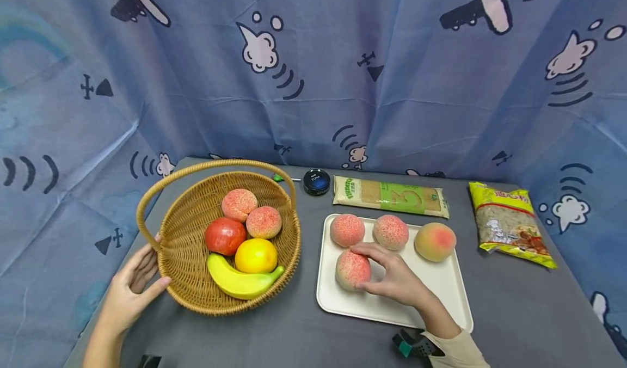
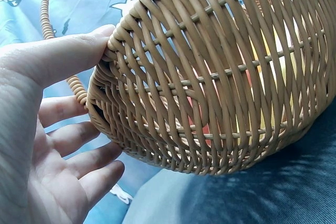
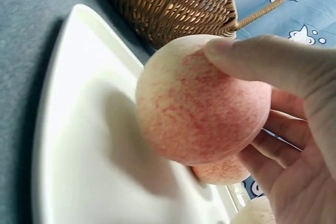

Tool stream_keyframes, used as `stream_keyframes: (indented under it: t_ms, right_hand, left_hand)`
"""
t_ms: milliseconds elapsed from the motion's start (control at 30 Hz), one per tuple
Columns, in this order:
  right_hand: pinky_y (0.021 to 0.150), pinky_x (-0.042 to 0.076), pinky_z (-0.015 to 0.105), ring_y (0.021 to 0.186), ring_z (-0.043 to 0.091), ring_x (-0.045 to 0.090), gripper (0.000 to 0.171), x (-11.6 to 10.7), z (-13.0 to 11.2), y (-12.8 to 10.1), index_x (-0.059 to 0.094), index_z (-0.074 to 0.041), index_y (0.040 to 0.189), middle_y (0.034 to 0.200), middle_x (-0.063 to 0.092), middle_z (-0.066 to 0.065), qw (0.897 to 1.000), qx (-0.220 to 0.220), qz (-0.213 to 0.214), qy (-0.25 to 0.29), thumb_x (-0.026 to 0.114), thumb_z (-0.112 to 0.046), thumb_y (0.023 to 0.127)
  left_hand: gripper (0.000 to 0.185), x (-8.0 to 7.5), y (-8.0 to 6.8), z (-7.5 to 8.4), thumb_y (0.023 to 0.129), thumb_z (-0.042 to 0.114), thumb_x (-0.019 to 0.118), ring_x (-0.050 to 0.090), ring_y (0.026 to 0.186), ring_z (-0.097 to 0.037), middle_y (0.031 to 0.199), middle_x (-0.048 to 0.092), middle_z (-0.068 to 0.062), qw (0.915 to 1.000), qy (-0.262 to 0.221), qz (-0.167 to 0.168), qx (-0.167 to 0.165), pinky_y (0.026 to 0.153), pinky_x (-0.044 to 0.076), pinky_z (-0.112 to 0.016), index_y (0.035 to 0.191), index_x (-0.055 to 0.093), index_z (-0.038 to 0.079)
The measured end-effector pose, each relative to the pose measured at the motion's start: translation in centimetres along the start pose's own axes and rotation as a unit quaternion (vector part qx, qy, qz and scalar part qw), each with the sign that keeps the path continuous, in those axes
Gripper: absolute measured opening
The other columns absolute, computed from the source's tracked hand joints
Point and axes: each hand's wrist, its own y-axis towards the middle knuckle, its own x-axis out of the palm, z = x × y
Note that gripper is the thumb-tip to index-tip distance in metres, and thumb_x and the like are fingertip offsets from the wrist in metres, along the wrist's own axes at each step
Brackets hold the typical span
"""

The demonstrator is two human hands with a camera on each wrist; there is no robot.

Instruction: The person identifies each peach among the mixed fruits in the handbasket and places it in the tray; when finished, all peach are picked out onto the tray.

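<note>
Gripping the nearest peach (image 1: 352, 270) on the white tray (image 1: 441, 294), the right hand (image 1: 397, 281) curls thumb and fingers around it. Left of the tray, the left hand (image 1: 131, 286), fingers straight, braces the wicker basket (image 1: 188, 289) rim, steadying it on the desk (image 1: 514, 313).

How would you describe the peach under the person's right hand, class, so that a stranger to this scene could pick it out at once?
Find the white tray on the grey table, right of the wicker basket. Four peaches lie on it: three in a row along the far edge, one alone nearer the person. That lone peach, at the tray's front left, is the only one held in the grip of the right hand.
</note>
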Motion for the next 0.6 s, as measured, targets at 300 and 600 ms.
stream_keyframes:
  t_ms: [300,600]
  right_hand:
    - [0.105,0.038,0.014,0.121,0.021,0.051,0.064,0.45,0.31,0.05,0.059,-0.012,0.127,0.127,0.059,0.003,0.999,-0.006,-0.034,0.006,0.085,-0.026,0.07]
    - [0.11,0.033,0.016,0.129,0.018,0.043,0.067,1.04,0.61,0.14,0.056,-0.012,0.129,0.132,0.055,0.001,0.998,0.027,-0.052,0.028,0.083,-0.033,0.071]
  left_hand:
    - [0.072,-0.1,-0.04,-0.04,0.081,-0.026,0.053,0.04,0.133,0.0,0.15,0.037,0.0,1.0,-0.004,-0.002,0.004,0.104,0.038,-0.01,0.144,0.022,-0.014]
    - [0.072,-0.06,-0.01,-0.08,0.081,-0.026,0.052,0.038,0.134,-0.001,0.152,0.034,-0.003,0.9999,-0.008,-0.007,0.006,0.104,0.037,-0.01,0.145,0.021,-0.013]
